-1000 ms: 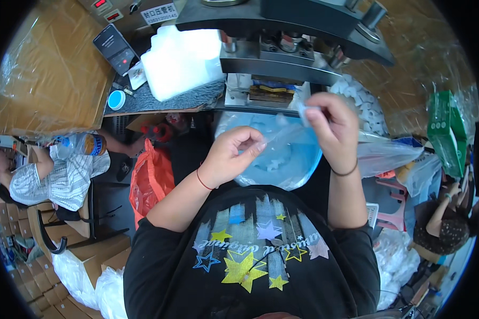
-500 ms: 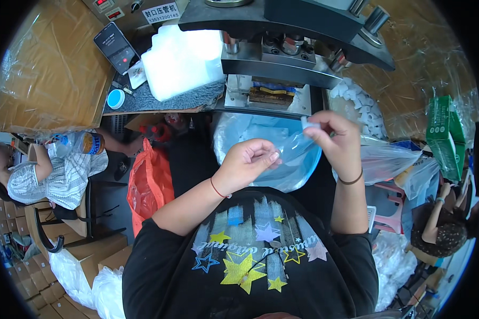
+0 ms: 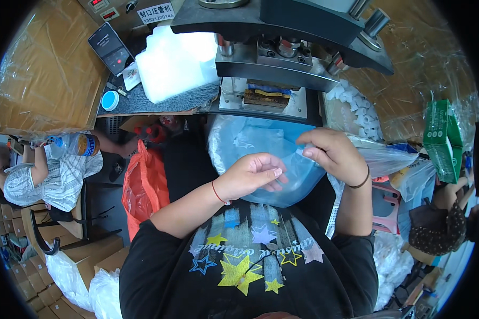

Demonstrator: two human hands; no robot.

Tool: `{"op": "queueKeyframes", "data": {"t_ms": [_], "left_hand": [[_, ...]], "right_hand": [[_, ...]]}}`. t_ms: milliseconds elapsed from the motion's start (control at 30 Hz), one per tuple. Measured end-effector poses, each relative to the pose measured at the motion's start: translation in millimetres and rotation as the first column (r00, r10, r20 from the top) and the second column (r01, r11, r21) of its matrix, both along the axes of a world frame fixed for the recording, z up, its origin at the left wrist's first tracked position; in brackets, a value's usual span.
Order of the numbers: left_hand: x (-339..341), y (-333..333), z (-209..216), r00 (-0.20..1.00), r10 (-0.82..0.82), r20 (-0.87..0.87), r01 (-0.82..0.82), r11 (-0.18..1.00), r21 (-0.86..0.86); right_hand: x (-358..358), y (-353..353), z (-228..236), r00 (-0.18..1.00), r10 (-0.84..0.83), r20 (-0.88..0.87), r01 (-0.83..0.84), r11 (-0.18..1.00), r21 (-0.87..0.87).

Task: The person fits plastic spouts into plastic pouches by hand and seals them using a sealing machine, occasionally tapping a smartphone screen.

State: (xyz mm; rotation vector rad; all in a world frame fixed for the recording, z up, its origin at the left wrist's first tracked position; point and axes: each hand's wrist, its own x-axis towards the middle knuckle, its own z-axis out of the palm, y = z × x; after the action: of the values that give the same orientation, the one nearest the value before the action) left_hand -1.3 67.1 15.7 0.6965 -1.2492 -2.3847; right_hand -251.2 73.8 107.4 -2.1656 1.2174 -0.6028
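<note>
Over a basin lined with clear plastic (image 3: 250,127), both my hands hover in front of my body. My right hand (image 3: 336,155) pinches a small whitish plastic piece (image 3: 299,151) between thumb and fingertips; its exact kind is unclear. To its left, my left hand (image 3: 253,174) has loosely curled fingers, with the thumb across them and nothing visible in them. Bluish, see-through plastic (image 3: 271,141) lies in the basin below the hands. Just beyond it stands a press machine (image 3: 277,72), with a block of wood and metal (image 3: 266,97) on its bed.
White translucent plastic pieces (image 3: 178,64) are stacked on a grey cloth (image 3: 197,94), beside a phone (image 3: 110,49) and a blue-lidded jar (image 3: 110,100). Small white pieces (image 3: 364,114) lie right of the press. A red bag (image 3: 145,186) stands at left; people sit at both sides.
My right hand has come lower and turned palm-down, still pinching the whitish piece. My left hand has moved slightly right and down, its fingers a little looser. The view has shifted slightly.
</note>
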Motion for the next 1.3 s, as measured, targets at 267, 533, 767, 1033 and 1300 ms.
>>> {"op": "queueKeyframes", "data": {"t_ms": [267, 533, 767, 1033, 1300], "left_hand": [[4.5, -37.4, -12.8, 0.972, 0.232, 0.035, -0.235, 0.966, 0.111], [0.0, -78.1, -15.4, 0.919, 0.388, -0.075, -0.367, 0.909, 0.198], [75.4, -130.6, 0.2, 0.243, 0.935, -0.26, 0.222, -0.314, -0.923], [98.7, -76.7, 0.8, 0.613, 0.782, 0.11, 0.003, 0.137, -0.991], [48.4, -32.6, 22.9, 0.887, 0.427, 0.177, -0.171, 0.658, -0.733]], "right_hand": [[-90.1, -21.3, -44.2, 0.375, -0.738, -0.561, 0.637, 0.645, -0.422], [-101.1, -30.1, -81.7, 0.654, -0.693, -0.304, 0.577, 0.717, -0.391], [-82.2, -17.6, -67.0, 0.714, -0.681, -0.163, 0.507, 0.664, -0.55], [-19.0, 9.2, -46.5, 0.799, -0.562, 0.212, 0.601, 0.749, -0.278], [49.3, 1.9, -17.1, 0.789, -0.339, 0.512, 0.454, 0.884, -0.115]]}}
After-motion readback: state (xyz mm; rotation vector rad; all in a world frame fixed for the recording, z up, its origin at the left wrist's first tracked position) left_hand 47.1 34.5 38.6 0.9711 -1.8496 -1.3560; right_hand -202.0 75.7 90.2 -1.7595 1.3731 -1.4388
